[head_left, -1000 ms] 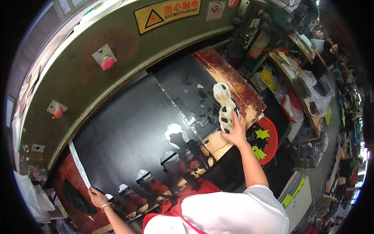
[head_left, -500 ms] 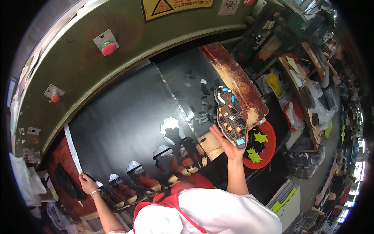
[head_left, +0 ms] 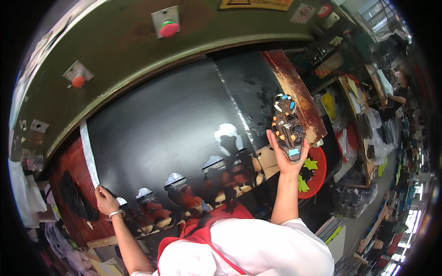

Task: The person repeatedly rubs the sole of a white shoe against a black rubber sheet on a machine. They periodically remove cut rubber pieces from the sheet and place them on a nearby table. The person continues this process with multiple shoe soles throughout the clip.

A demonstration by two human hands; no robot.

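In my right hand (head_left: 286,164) is a brown sole-shaped cutting die (head_left: 288,126) with orange, blue, white and black pads on its face. My thumb and fingers close around its lower end, which points toward me. It is held up over the right side of the work surface. My left hand (head_left: 107,201) is closed at the near left corner of a large black sheet (head_left: 156,119), its fingertips at the end of a white strip (head_left: 89,149). Curved notches are cut out along the sheet's near edge.
Small black cut pieces (head_left: 262,99) lie on the darker sheet past the seam. To the right, a red bowl (head_left: 317,181) holds yellow-green and black scraps. A green machine beam with red push buttons (head_left: 170,29) crosses the far side. Black material (head_left: 73,195) lies at the left.
My right hand has gone from spread fingers under the die's lower end to gripping it, and the die stands straighter. The whole view has shifted. My left hand stays at the sheet's corner.
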